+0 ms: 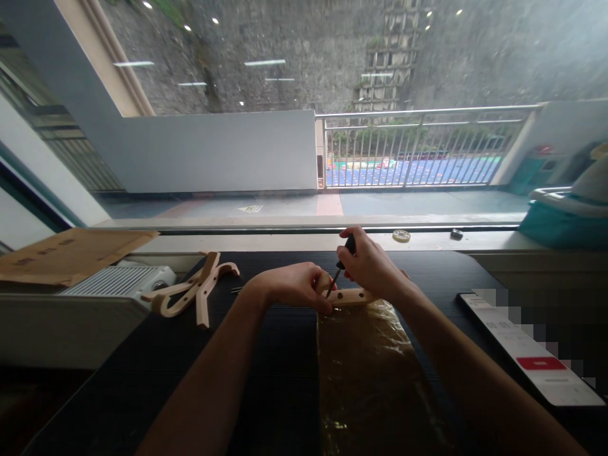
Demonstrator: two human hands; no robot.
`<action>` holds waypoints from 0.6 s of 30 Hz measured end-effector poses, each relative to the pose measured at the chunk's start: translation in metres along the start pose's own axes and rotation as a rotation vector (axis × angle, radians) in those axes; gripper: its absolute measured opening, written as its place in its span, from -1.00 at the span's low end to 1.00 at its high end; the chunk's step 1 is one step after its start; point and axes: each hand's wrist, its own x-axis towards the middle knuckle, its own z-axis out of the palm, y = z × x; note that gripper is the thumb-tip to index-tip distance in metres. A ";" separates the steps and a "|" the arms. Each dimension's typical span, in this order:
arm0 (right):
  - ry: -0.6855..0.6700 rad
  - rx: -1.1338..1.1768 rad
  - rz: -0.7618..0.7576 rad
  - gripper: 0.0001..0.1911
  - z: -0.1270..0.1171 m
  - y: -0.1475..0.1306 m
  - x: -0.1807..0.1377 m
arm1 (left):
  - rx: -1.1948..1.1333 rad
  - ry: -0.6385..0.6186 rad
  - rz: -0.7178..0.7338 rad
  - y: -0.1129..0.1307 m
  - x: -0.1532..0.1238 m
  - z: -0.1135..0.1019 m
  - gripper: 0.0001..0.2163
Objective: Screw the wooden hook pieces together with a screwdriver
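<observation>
My left hand (pixel 297 285) is closed on the left end of a short pale wooden bar (pixel 349 296) that lies at the far end of a brown plastic-wrapped sheet (pixel 370 373). My right hand (pixel 373 263) grips a black-handled screwdriver (pixel 339 266), its tip slanted down onto the bar beside my left fingers. Several curved wooden pieces (pixel 194 292) lie in a loose pile on the black table (pixel 237 380), to the left of my left hand.
A white grilled appliance (pixel 118 282) with cardboard (pixel 71 253) on it stands at the left. A long white board with a red label (pixel 527 348) lies at the right. On the window ledge sit a tape roll (pixel 401 235) and a teal bag (pixel 560 221).
</observation>
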 end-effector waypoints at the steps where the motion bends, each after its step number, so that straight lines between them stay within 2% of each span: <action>1: -0.007 -0.032 0.024 -0.63 0.001 0.001 0.001 | 0.003 0.001 0.001 0.001 0.000 0.000 -0.77; 8: -0.068 -0.222 0.137 -0.55 0.004 0.006 0.004 | 0.048 0.022 -0.010 0.005 0.000 0.005 -0.71; 12: -0.118 -0.277 0.152 -0.52 0.011 0.008 0.006 | -0.189 0.090 0.062 -0.007 -0.003 0.021 -0.74; 14: -0.152 -0.291 0.155 -0.54 0.014 0.009 0.009 | -0.319 0.163 0.099 -0.017 -0.004 0.033 -0.73; 18: -0.234 -0.308 0.170 -0.56 0.016 0.013 0.017 | -0.504 0.400 0.126 -0.030 -0.002 0.061 -0.61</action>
